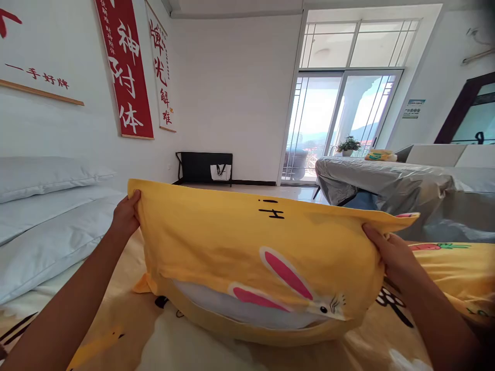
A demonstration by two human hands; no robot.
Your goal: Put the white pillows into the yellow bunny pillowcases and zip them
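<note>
1. Far left, stacked white pillows (pixel 58 257) line the bed's (pixel 185 353) left side.
2. Here's the left hand (pixel 127 216), grip clamped on the top-left corner of the yellow rabbit-print pillowcase (pixel 216 232).
3. And the case itself: stretched over the bed, long axis running hand to hand, mouth gaping toward the wearer, white insert (pixel 204 304) inside!
4. Right hand (pixel 392 253), grip clamped just inside the top-right corner; neither hand is nearer.
5. Beyond it, right side: a carrot-print yellow pillow (pixel 460 263).

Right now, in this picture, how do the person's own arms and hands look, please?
The left hand and right hand wear no gloves, and no ring or watch can be seen. The left forearm and right forearm are bare; no sleeve is clearly visible.
</note>
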